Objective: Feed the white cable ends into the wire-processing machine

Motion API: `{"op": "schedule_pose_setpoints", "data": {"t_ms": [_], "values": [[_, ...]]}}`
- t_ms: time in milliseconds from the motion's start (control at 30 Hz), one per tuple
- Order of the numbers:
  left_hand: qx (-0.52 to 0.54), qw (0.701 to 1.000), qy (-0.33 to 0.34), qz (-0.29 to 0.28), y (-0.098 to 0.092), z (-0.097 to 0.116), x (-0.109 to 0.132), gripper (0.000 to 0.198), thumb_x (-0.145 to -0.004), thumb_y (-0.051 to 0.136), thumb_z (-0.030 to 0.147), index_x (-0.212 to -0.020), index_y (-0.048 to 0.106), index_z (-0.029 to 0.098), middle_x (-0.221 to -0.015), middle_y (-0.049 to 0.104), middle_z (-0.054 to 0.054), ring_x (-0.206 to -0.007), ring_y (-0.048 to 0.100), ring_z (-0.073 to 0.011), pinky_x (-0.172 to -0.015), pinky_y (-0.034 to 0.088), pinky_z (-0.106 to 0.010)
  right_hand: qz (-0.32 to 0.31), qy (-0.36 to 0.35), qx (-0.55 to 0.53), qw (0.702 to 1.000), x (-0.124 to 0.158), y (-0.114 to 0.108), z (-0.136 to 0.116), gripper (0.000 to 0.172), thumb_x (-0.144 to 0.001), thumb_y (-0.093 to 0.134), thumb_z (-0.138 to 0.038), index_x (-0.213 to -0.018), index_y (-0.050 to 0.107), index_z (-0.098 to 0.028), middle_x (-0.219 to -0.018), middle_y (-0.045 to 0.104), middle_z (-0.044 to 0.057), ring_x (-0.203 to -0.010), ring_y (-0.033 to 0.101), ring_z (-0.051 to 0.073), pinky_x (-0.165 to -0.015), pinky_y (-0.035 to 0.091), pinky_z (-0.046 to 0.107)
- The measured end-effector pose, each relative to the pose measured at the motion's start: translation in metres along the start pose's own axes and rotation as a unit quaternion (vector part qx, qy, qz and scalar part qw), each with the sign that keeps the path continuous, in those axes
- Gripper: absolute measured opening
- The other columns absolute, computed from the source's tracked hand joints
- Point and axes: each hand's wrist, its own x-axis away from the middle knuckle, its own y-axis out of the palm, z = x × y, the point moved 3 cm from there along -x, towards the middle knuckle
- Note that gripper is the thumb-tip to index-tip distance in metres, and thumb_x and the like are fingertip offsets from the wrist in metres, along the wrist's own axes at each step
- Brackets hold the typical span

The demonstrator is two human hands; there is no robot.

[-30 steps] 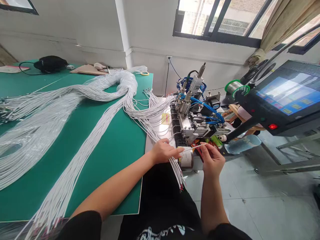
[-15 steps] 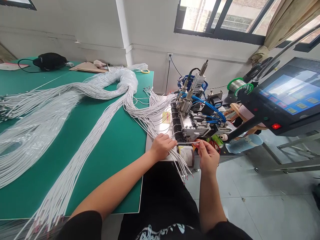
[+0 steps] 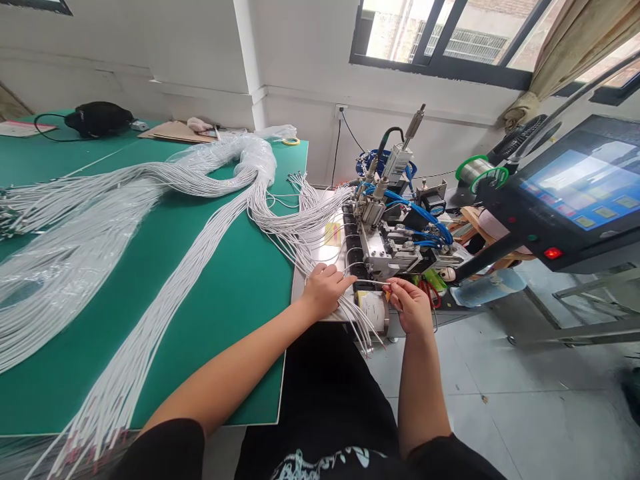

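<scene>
Stretched between my two hands is one white cable (image 3: 371,281), close in front of the soldering machine (image 3: 383,230). My left hand (image 3: 325,291) is closed around it on the near left side, over a fan of loose cable ends (image 3: 363,325) that hangs past the table edge. At the cable's reddish end, my right hand (image 3: 409,303) pinches it between thumb and fingertips. Other white cables (image 3: 285,220) run from the plastic-wrapped bundle to the black slotted front of the machine. A round container with a pale label (image 3: 373,308) sits just below the held cable.
Long bundles of white cable (image 3: 185,267) lie across the green table (image 3: 235,353). To the right, a touchscreen (image 3: 585,187) stands on an arm. Beyond the machine are a solder wire spool (image 3: 475,175) and a clear bluish plastic container (image 3: 490,288). A black bag (image 3: 100,120) rests at the back left.
My right hand has moved left and slightly up, closer to my left hand, bringing the cable end toward the machine's front. A slim cylinder atop the machine stands higher. My left hand is almost unmoved.
</scene>
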Motion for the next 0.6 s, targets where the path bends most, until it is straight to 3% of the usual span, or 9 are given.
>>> {"op": "schedule_pose_setpoints", "data": {"t_ms": [133, 267, 433, 600], "values": [[0.003, 1.0, -0.007, -0.028, 0.002, 0.0, 0.0, 0.04, -0.077, 0.052, 0.007, -0.114, 0.06, 0.02, -0.079, 0.064, -0.004, -0.081, 0.054, -0.0218, -0.076, 0.032, -0.037, 0.002, -0.016, 0.154, 0.988, -0.006, -0.002, 0.001, 0.038, -0.068, 0.073, -0.047, -0.085, 0.07, -0.014, -0.076, 0.07, 0.009, -0.054, 0.05, 0.012, -0.048, 0.035, 0.024], [0.007, 0.999, -0.008, -0.047, 0.004, 0.0, -0.001, 0.038, -0.075, 0.052, 0.008, -0.111, 0.061, 0.016, -0.081, 0.065, -0.005, -0.082, 0.054, -0.0226, -0.078, 0.032, -0.039, 0.005, -0.062, 0.259, 0.964, -0.009, 0.003, 0.001, 0.035, -0.075, 0.064, -0.049, -0.079, 0.068, -0.014, -0.071, 0.066, 0.005, -0.061, 0.054, 0.016, -0.058, 0.039, 0.027], [0.013, 0.998, -0.005, -0.056, 0.005, 0.0, -0.001, 0.033, -0.076, 0.051, 0.009, -0.106, 0.062, 0.016, -0.077, 0.065, -0.006, -0.082, 0.054, -0.0227, -0.08, 0.03, -0.04, -0.021, -0.083, 0.279, 0.956, -0.017, 0.007, 0.006, 0.032, -0.079, 0.058, -0.048, -0.072, 0.06, -0.017, -0.063, 0.057, 0.0, -0.06, 0.048, 0.014, -0.059, 0.035, 0.026], [0.021, 0.998, -0.004, -0.051, 0.006, 0.0, -0.001, 0.031, -0.076, 0.052, 0.01, -0.104, 0.064, 0.017, -0.075, 0.065, -0.007, -0.08, 0.054, -0.0228, -0.082, 0.03, -0.041, -0.085, -0.065, 0.197, 0.975, -0.025, 0.008, 0.015, 0.031, -0.079, 0.059, -0.047, -0.066, 0.05, -0.02, -0.059, 0.044, -0.004, -0.056, 0.039, 0.012, -0.054, 0.03, 0.024]]}}
